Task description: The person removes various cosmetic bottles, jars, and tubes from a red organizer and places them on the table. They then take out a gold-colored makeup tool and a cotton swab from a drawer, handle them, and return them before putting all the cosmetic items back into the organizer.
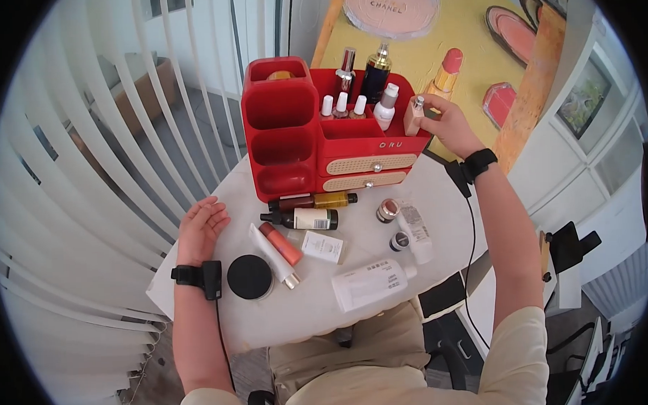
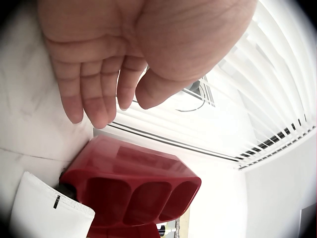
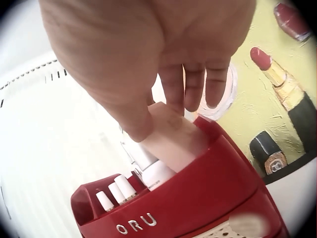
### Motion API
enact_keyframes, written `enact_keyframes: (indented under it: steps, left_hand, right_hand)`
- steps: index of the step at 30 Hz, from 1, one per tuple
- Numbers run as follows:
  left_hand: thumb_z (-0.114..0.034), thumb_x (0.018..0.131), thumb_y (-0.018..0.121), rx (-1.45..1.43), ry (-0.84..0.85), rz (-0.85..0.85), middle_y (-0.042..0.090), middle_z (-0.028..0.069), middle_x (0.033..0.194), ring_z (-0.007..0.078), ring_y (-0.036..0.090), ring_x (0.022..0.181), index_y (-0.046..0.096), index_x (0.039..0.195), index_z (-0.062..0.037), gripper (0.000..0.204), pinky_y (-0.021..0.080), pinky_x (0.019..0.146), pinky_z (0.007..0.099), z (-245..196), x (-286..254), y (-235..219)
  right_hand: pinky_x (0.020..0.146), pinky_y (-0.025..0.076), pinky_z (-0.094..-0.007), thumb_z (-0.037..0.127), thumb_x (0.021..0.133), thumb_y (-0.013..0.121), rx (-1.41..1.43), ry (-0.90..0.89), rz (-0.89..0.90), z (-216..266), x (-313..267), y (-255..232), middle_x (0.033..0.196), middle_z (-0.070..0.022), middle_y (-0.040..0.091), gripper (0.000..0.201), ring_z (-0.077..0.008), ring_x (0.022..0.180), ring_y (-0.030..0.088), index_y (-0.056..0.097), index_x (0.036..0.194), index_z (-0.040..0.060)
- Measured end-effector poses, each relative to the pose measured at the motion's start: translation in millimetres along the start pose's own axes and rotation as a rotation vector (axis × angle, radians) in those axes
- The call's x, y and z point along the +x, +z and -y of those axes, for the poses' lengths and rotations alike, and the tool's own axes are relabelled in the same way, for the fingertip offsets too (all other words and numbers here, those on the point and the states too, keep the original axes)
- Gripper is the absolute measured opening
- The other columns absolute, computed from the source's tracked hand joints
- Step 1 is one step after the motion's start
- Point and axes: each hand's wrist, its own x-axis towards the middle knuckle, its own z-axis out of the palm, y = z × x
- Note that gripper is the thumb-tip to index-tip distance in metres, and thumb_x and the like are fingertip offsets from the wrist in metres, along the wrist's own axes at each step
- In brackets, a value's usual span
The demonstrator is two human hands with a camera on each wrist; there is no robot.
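Observation:
At the right end of the red organizer, the right hand pinches a beige bottle between thumb and fingers. In the right wrist view the beige bottle stands tilted, its lower part behind the organizer's red wall, beside a white bottle. The right hand covers its top. The left hand lies at the table's left side with fingers loosely bent, holding nothing. In the left wrist view the left hand is near the red organizer without touching it.
White-capped nail polish bottles and a dark bottle stand in the organizer. On the table lie a black round jar, a white tube, a white box, a large white bottle and small jars.

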Motion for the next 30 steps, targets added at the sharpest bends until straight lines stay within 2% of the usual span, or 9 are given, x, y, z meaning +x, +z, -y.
enact_keyframes:
  steps: [8,12,14,17,19,21,23,26,30]
  left_hand:
    - [-0.011,0.098,0.051,0.028,0.007,-0.012,0.067,0.0137,0.102,0.0203,0.066,0.089,0.055,0.119,0.0033,0.026,0.055,0.085,0.0343,0.3,1.9,0.7]
    - [-0.011,0.098,0.051,0.044,0.004,-0.004,0.066,0.0137,0.103,0.0204,0.066,0.090,0.055,0.119,0.0033,0.026,0.055,0.086,0.0348,1.6,3.8,-1.9]
    - [-0.011,0.098,0.050,0.038,0.016,0.009,0.066,0.0138,0.104,0.0205,0.066,0.090,0.055,0.120,0.0034,0.027,0.055,0.086,0.0349,1.8,3.6,-2.3]
    - [-0.012,0.098,0.050,0.028,0.018,0.017,0.066,0.0138,0.104,0.0206,0.066,0.090,0.055,0.120,0.0032,0.027,0.055,0.085,0.0350,2.1,3.4,-2.9]
    - [-0.012,0.098,0.050,0.034,0.015,0.009,0.066,0.0138,0.104,0.0206,0.066,0.090,0.055,0.120,0.0032,0.027,0.055,0.086,0.0351,1.3,2.0,-1.5]
    - [-0.012,0.098,0.050,0.047,0.013,0.011,0.066,0.0137,0.104,0.0207,0.066,0.091,0.055,0.120,0.0031,0.027,0.055,0.086,0.0351,0.8,2.6,0.5]
    - [-0.012,0.098,0.050,0.048,0.014,-0.010,0.066,0.0136,0.105,0.0211,0.066,0.091,0.055,0.120,0.0027,0.026,0.055,0.086,0.0353,2.3,3.6,-2.3]
    - [-0.011,0.098,0.050,0.031,0.020,0.012,0.066,0.0136,0.104,0.0214,0.066,0.090,0.055,0.119,0.0025,0.025,0.056,0.085,0.0352,3.5,4.1,-4.5]
    - [-0.011,0.098,0.051,0.028,0.033,-0.001,0.067,0.0137,0.103,0.0216,0.066,0.089,0.055,0.118,0.0023,0.024,0.056,0.085,0.0353,3.9,2.0,-2.2]
  right_hand:
    - [0.100,0.043,-0.0361,0.012,0.084,0.068,-0.149,-0.023,-0.031,-19.4,1.3,-2.6,0.136,-0.0174,0.054,0.042,-0.0250,0.127,0.050,0.061,0.124,0.0035]
    - [0.099,0.044,-0.0360,0.012,0.085,0.067,-0.128,0.078,-0.042,-22.8,-6.0,-4.6,0.133,-0.0176,0.057,0.043,-0.0255,0.125,0.052,0.060,0.126,0.0023]
    - [0.091,0.048,-0.0338,0.012,0.085,0.067,-0.229,-0.058,-0.348,-26.6,-15.3,-0.1,0.115,-0.0144,0.065,0.036,-0.0221,0.107,0.061,0.063,0.118,0.0005]
    - [0.080,0.051,-0.0329,0.015,0.083,0.068,-0.188,-0.045,-0.374,-21.9,-49.6,0.5,0.098,-0.0092,0.069,0.026,-0.0190,0.087,0.065,0.067,0.106,0.0018]
    - [0.072,0.052,-0.0347,0.018,0.079,0.071,-0.193,0.006,-0.053,1.4,-86.6,13.8,0.091,-0.0077,0.069,0.023,-0.0210,0.075,0.066,0.068,0.096,0.0037]
    - [0.071,0.052,-0.0377,0.022,0.075,0.074,-0.405,-0.059,0.235,23.4,-119.1,29.8,0.089,-0.0095,0.067,0.027,-0.0258,0.080,0.065,0.068,0.097,0.0059]
    - [0.068,0.051,-0.0365,0.021,0.070,0.076,-0.565,-0.219,0.367,25.6,-144.1,48.5,0.085,-0.0087,0.061,0.027,-0.0258,0.080,0.062,0.066,0.093,0.0088]
    - [0.072,0.053,-0.0395,0.020,0.071,0.073,-0.711,-0.201,0.522,24.0,-160.2,66.2,0.088,-0.0087,0.063,0.022,-0.0277,0.090,0.063,0.066,0.088,0.0075]
    - [0.074,0.053,-0.0393,0.018,0.069,0.073,-0.766,-0.228,0.480,15.7,-165.1,79.3,0.088,-0.0094,0.063,0.022,-0.0289,0.089,0.063,0.066,0.085,0.0073]
